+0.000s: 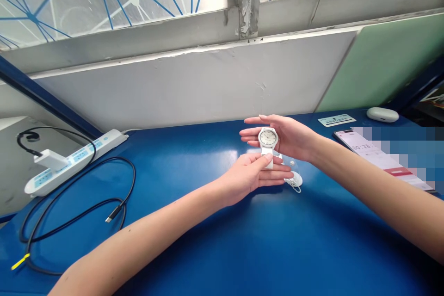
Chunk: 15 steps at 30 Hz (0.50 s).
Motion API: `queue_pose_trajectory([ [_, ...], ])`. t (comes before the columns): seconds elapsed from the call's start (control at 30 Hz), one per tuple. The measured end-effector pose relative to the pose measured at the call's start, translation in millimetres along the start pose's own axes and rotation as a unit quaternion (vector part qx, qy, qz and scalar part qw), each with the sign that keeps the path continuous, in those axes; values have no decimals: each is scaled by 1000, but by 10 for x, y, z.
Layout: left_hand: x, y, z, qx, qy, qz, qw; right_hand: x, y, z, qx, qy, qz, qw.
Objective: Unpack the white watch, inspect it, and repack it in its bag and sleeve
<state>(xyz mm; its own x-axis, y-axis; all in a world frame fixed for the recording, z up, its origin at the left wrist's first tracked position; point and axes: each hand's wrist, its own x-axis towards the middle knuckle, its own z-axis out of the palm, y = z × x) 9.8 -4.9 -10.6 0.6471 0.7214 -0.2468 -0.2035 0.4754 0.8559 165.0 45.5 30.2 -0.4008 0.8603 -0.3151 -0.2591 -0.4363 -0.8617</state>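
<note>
A white wristwatch (268,138) with a round pale dial is held above the blue table. My left hand (248,173) pinches its white strap between thumb and fingers, palm up. Just behind the watch, my right hand (289,136) has its fingers stretched out to the left and its thumb hidden or hard to make out. The watch lies in front of the right palm and fingers; whether they touch I cannot tell. Beyond my left fingertips, a small white round item (296,179) with a beaded chain rests on the table, partly covered by the hand.
On the left, a white power strip (81,159) carries a plugged-in charger (52,161); a black cable (133,175) loops over the blue table (194,249). At right are a phone (367,148), a card (336,120) and a white case (382,114). A wall stands behind.
</note>
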Motion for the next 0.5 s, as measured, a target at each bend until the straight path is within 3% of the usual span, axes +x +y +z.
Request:
queue_pose_trajectory([
  [0.1, 7, 27, 14, -10, 15, 1, 1000, 8, -21, -24, 29, 3, 6, 1000],
  [0.33, 13, 62, 34, -18, 44, -1, 999, -51, -35, -34, 74, -91, -45, 992],
  [0.5, 5, 88, 61, -23, 57, -10, 998, -67, -33, -44, 66, -98, -49, 992],
])
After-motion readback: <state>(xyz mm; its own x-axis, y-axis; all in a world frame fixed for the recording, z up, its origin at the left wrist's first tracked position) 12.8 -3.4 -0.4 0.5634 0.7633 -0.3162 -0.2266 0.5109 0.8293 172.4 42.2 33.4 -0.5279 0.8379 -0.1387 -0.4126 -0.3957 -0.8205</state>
